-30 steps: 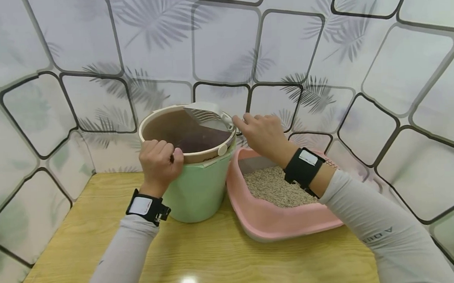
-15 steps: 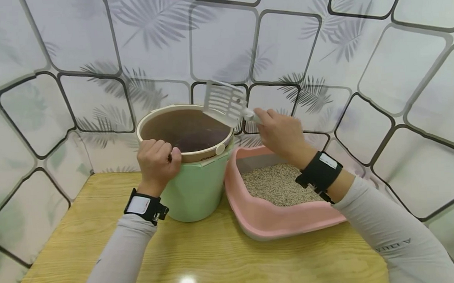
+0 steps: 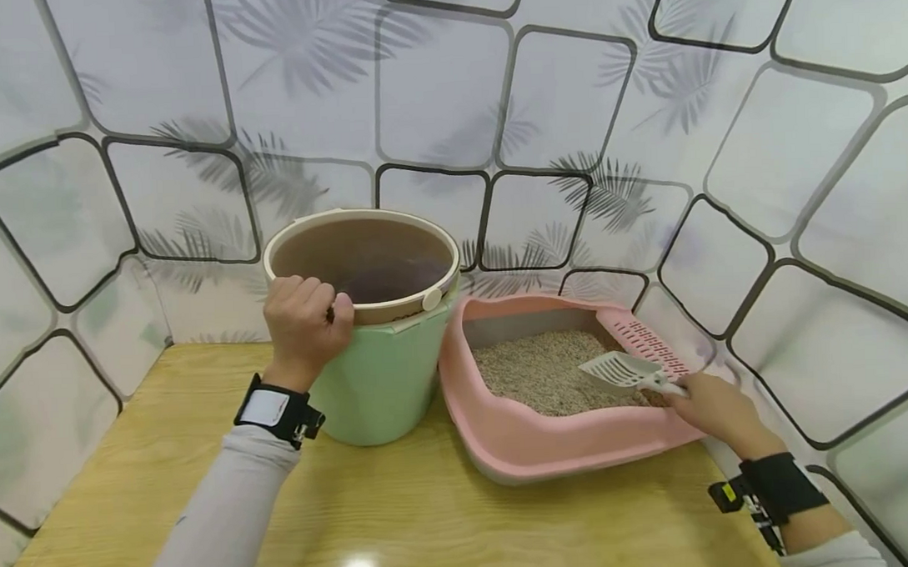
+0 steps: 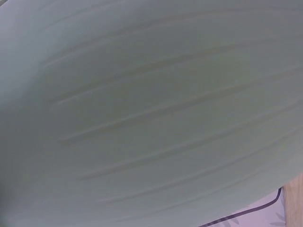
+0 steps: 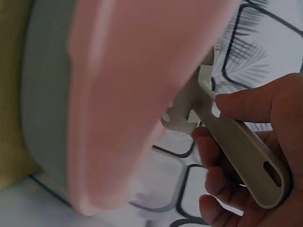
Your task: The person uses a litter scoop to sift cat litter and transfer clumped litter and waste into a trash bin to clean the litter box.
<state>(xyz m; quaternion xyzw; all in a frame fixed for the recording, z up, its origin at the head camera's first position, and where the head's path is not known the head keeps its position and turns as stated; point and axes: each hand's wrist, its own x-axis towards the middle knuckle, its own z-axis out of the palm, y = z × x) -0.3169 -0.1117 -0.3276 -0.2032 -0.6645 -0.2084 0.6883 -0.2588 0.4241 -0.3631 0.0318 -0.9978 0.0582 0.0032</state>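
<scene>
My left hand (image 3: 305, 326) grips the near-left rim of a light green trash bin (image 3: 382, 386) with a cream ring (image 3: 432, 299) around its top. The bin's inside looks dark. To the right stands a pink litter box (image 3: 572, 446) filled with grainy beige cat litter (image 3: 532, 368). My right hand (image 3: 721, 412) holds a pale slotted litter scoop (image 3: 624, 369) over the box's right side, its blade close above the litter. In the right wrist view, thumb and fingers wrap the scoop's handle (image 5: 246, 161). The bin's ribbed wall (image 4: 156, 118) fills the left wrist view.
A pink perforated ledge (image 3: 639, 337) runs along the box's back right corner. Bin and box stand side by side on a wood-grain table (image 3: 432, 518). Behind them rises a patterned white wall covering (image 3: 447, 92) with leaf prints.
The right hand has carried the scoop from over the bin's right rim, rightward and down to the litter box. The left hand has kept its grip on the bin's rim.
</scene>
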